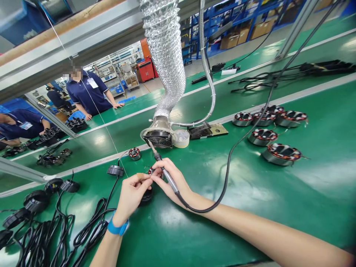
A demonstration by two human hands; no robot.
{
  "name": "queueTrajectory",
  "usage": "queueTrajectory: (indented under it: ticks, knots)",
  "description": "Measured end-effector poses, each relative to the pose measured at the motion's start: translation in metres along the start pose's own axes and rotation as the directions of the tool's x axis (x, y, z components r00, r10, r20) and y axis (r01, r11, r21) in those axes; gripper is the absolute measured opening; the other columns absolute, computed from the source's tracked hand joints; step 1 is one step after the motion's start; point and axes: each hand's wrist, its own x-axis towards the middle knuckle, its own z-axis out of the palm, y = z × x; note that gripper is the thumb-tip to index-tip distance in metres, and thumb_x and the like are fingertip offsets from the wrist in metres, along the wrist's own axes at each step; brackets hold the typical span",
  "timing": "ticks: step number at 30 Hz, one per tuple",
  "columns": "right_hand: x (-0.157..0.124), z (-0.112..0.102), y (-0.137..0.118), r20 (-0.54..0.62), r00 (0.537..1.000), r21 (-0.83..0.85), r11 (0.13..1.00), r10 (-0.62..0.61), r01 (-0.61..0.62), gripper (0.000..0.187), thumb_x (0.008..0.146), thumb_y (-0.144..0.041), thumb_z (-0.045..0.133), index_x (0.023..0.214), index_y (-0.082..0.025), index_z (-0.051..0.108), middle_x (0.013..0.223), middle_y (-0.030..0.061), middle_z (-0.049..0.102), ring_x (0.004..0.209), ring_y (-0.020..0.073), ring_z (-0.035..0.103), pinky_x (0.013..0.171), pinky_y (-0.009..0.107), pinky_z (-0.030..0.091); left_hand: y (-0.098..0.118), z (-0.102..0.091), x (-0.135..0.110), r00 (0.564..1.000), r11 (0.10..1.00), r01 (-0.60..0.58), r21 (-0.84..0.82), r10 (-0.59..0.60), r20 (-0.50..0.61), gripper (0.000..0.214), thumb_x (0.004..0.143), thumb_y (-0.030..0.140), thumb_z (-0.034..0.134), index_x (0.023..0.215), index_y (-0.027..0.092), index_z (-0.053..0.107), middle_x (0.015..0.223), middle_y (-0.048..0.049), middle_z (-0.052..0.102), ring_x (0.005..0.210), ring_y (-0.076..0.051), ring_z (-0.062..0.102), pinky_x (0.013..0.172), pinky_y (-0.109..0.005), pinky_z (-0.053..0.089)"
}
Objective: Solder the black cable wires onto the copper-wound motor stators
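Right hand: the right hand [174, 180] has its grip closed round a soldering iron [169, 178]; the iron lies slantwise across the fingers, tip toward the fan [159, 138] and away from the fingertips.
Left hand: the left hand [132, 193] has thumb and finger pinched together, meeting the right fingertips; whether its grip bears a wire is too small to tell.
Ring in work: a wound ring [150, 170] shows partly behind the right fingers, low over the counter [194, 237]; a black part [146, 198] sits beneath the hands, mostly covered.
Ring by fan: a small ring [135, 153] lies just beside the fan; a lead runs near it from a black cap [115, 170]; a joint cannot be confirmed.
Left stock: corded caps [36, 201] and coiled black cables [41, 241] lie together.
Right stock: six rings [263, 140] stand grouped, no caps seen on them.
Progress: judged mid-work; the piece at the fingertips appears unfinished; the six rings appear left to do; no finished piece can be confirmed.
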Motion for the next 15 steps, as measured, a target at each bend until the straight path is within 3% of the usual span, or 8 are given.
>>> queueTrajectory:
  ticks: [4,10,15]
  knots:
    - [-0.006,0.006,0.006,-0.087,0.995,0.029,0.998,0.051,-0.048,0.020,0.083,-0.012,0.063,0.098,-0.023,0.056,0.096,0.0014,0.053,0.074,0.0127,0.063,0.072,0.028,0.057,-0.002,0.004,0.001,1.000,0.995,0.012,-0.096,-0.012,-0.002,0.028,0.078,0.041,0.072,0.086,0.014,0.073,0.062,-0.0034,0.067,0.058,-0.015,0.059,0.057,-0.025,0.042]
    - [-0.012,0.008,0.010,-0.080,0.995,0.029,0.998,0.060,-0.058,0.020,0.084,-0.011,0.062,0.099,-0.023,0.056,0.098,0.0016,0.054,0.073,0.0117,0.062,0.072,0.027,0.056,-0.005,0.007,0.002,0.996,0.977,0.088,-0.195,-0.090,0.000,0.030,0.075,0.043,0.074,0.079,0.014,0.068,0.052,0.0025,0.056,0.049,-0.010,0.048,0.052,-0.022,0.037]
    - [-0.008,0.002,0.001,-0.021,0.999,-0.106,0.993,-0.049,0.046,0.029,0.082,-0.017,0.069,0.108,-0.024,0.057,0.101,0.0040,0.055,0.093,0.0181,0.060,0.085,0.033,0.053,0.001,0.008,-0.001,0.993,0.992,0.109,-0.071,-0.105,0.054,0.023,0.073,0.037,0.069,0.074,0.014,0.066,0.049,0.0040,0.051,0.046,-0.010,0.043,0.048,-0.021,0.033]
